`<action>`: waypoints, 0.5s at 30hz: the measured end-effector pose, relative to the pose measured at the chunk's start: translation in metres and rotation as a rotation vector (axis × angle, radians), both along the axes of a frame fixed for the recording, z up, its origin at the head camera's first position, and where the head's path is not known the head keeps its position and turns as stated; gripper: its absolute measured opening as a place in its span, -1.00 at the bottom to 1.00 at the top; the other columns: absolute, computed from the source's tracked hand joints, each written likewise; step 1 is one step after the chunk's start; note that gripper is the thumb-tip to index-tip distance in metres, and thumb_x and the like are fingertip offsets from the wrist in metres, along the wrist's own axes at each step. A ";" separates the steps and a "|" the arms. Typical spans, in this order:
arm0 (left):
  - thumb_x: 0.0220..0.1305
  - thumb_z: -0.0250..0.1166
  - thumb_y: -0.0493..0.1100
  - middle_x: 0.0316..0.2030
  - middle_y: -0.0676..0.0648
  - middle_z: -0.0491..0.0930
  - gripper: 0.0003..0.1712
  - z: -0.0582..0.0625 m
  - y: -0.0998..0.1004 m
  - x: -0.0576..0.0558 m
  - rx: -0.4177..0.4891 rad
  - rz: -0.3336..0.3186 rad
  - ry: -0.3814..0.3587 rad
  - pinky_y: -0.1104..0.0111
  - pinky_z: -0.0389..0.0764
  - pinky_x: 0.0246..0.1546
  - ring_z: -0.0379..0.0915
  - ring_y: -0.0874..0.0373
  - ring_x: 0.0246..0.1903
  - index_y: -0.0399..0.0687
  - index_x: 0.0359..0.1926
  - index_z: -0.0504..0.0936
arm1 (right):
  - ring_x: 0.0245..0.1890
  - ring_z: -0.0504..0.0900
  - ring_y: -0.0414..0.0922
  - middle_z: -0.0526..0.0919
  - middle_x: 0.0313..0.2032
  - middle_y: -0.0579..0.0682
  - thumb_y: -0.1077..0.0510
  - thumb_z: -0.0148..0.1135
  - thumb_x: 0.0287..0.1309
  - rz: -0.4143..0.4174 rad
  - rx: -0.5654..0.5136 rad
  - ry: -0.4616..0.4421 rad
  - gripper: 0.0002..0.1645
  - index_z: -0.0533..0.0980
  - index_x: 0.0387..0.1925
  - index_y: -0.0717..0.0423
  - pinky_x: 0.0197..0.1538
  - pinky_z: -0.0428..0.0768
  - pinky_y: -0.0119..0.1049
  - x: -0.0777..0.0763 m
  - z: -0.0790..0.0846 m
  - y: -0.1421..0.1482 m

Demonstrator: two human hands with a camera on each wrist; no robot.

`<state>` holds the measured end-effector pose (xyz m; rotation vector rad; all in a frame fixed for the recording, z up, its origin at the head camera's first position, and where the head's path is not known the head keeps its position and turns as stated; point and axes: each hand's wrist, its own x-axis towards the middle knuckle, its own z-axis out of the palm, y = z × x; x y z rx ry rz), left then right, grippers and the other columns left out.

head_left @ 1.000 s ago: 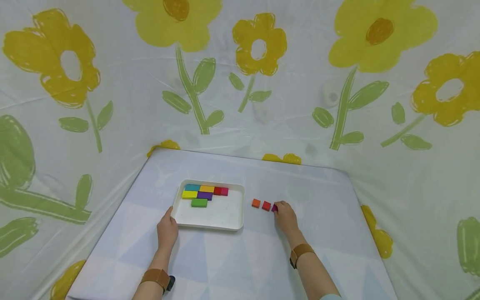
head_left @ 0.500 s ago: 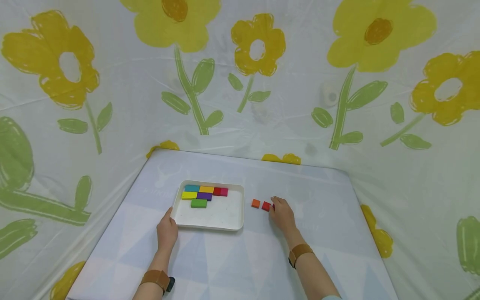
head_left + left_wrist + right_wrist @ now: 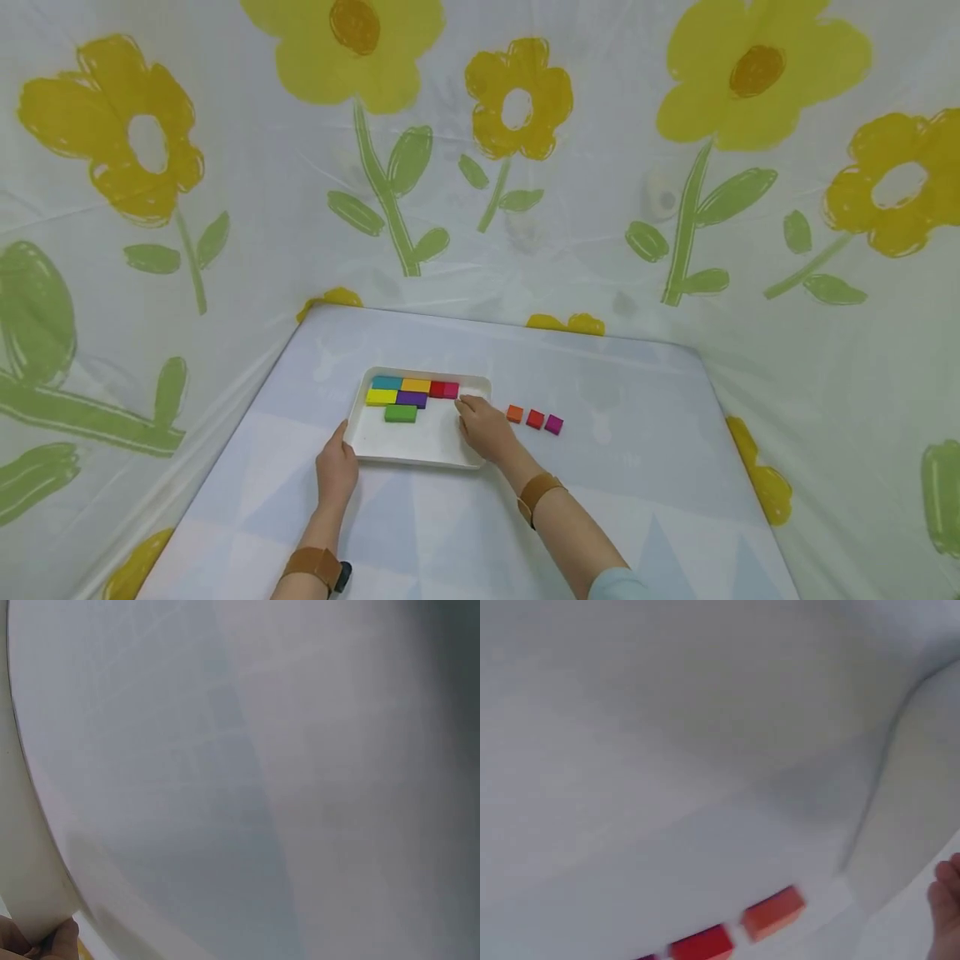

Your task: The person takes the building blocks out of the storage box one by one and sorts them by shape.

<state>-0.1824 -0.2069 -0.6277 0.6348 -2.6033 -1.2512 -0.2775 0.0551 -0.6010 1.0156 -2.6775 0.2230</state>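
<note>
My left hand [image 3: 337, 471] grips the near left corner of a shallow white tray [image 3: 420, 461]; the left wrist view shows thumb and fingers [image 3: 64, 941] pinching its rim. Over the tray's right part is my right hand [image 3: 486, 427], fingertips just below a pink block [image 3: 451, 391]. Nothing shows between its fingers. Left of the pink block, a red block [image 3: 437, 389], an orange-yellow block [image 3: 416, 385] and a teal block [image 3: 387, 382] lie in a row. Beneath them are a yellow block [image 3: 382, 397], a purple block [image 3: 412, 400] and a green block [image 3: 401, 413].
Right of the tray, an orange block [image 3: 514, 413], a red block [image 3: 535, 419] and a magenta block [image 3: 554, 424] lie in a line on the cloth-covered table [image 3: 637, 467]. A flowered curtain [image 3: 585, 242] hangs around the table.
My right hand has let go of the magenta block and moved left over the tray. The magenta block now shows fully on the table. My left hand stays at the tray corner.
</note>
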 end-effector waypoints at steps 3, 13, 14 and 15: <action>0.48 -0.19 -0.38 0.36 -0.44 0.30 -0.48 0.000 0.000 0.001 -0.002 0.004 0.000 -0.07 0.47 0.35 0.26 -0.32 0.37 -0.43 0.41 0.22 | 0.23 0.60 -0.06 0.62 0.21 0.06 0.08 0.12 0.39 -0.044 0.056 -0.135 -0.52 0.48 0.26 0.17 0.26 0.65 -0.24 -0.002 0.001 -0.017; 0.47 -0.16 -0.40 0.37 -0.42 0.30 -0.48 0.000 0.002 0.002 0.010 0.013 -0.004 -0.07 0.47 0.35 0.27 -0.31 0.37 -0.41 0.40 0.24 | 0.42 0.42 0.00 0.41 0.40 0.11 0.11 -0.05 0.46 -0.164 0.168 -0.319 -0.46 0.34 0.38 0.20 0.43 0.49 -0.16 -0.020 -0.001 -0.039; 0.46 -0.16 -0.40 0.37 -0.42 0.30 -0.48 0.001 0.001 0.003 0.009 0.013 -0.003 -0.07 0.46 0.35 0.27 -0.32 0.37 -0.42 0.40 0.24 | 0.42 0.41 0.01 0.41 0.40 0.12 0.12 -0.05 0.45 -0.162 0.173 -0.329 -0.46 0.34 0.38 0.21 0.44 0.49 -0.16 -0.021 -0.001 -0.041; 0.46 -0.16 -0.40 0.37 -0.42 0.30 -0.48 0.002 0.001 0.003 0.009 0.012 -0.005 -0.07 0.46 0.35 0.26 -0.32 0.37 -0.42 0.40 0.24 | 0.43 0.40 0.01 0.39 0.41 0.12 0.13 -0.06 0.46 -0.163 0.176 -0.348 -0.46 0.33 0.38 0.21 0.44 0.48 -0.15 -0.022 -0.002 -0.042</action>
